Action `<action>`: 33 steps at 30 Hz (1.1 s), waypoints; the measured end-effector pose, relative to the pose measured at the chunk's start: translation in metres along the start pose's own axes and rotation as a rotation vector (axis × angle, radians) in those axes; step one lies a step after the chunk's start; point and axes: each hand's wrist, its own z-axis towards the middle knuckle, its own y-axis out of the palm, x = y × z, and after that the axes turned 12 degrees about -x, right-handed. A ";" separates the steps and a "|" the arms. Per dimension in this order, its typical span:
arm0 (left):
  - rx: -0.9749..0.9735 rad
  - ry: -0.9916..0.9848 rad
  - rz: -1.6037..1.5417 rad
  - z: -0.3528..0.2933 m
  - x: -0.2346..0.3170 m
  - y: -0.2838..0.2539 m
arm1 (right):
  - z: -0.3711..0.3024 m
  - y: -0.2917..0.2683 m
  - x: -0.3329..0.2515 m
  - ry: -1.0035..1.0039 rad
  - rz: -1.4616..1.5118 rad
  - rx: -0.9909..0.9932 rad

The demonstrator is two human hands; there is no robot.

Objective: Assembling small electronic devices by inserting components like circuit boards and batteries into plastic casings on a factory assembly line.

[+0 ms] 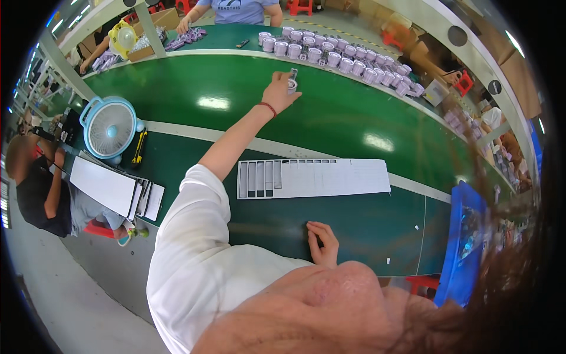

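Observation:
My left hand [280, 94], with a red bracelet at the wrist, reaches far out over the green conveyor belt [194, 76]. Its fingers and thumb are closed round a small lilac-and-white device [292, 85] with a round top, partly hidden by the hand. My right hand [323, 243] rests at the near edge of the dark green table [277, 227]. Its fingers bend loosely with a gap between them, and nothing shows inside. Between the hands lies a long white divider tray [333, 178], with several open slots at its left end and a flat white surface along the remainder.
Rows of lilac round-topped devices [333, 59] stand beyond the belt, near a person in blue [239, 12]. At left are a blue fan [110, 128], a yellow-black cutter [140, 147], stacked white sheets [103, 186] and a seated person [47, 189]. A blue bin [457, 248] stands at right.

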 end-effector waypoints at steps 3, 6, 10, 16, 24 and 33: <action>-0.027 0.225 -0.430 -0.031 0.073 -0.064 | 0.001 -0.001 -0.001 -0.016 -0.005 0.009; 0.143 0.467 -0.800 -0.089 0.136 -0.134 | 0.002 -0.001 -0.005 -0.010 0.014 0.001; 0.471 0.921 -0.884 -0.184 0.178 -0.221 | 0.004 0.000 -0.009 -0.025 -0.020 -0.016; 0.657 1.600 -1.009 -0.266 0.218 -0.257 | 0.004 -0.014 -0.029 -0.177 -0.069 -0.020; 0.671 1.726 -0.901 -0.269 0.244 -0.275 | 0.021 -0.083 -0.155 -1.177 -0.090 0.578; 0.762 1.702 -0.748 -0.302 0.251 -0.301 | 0.017 -0.107 -0.237 -1.884 0.042 1.074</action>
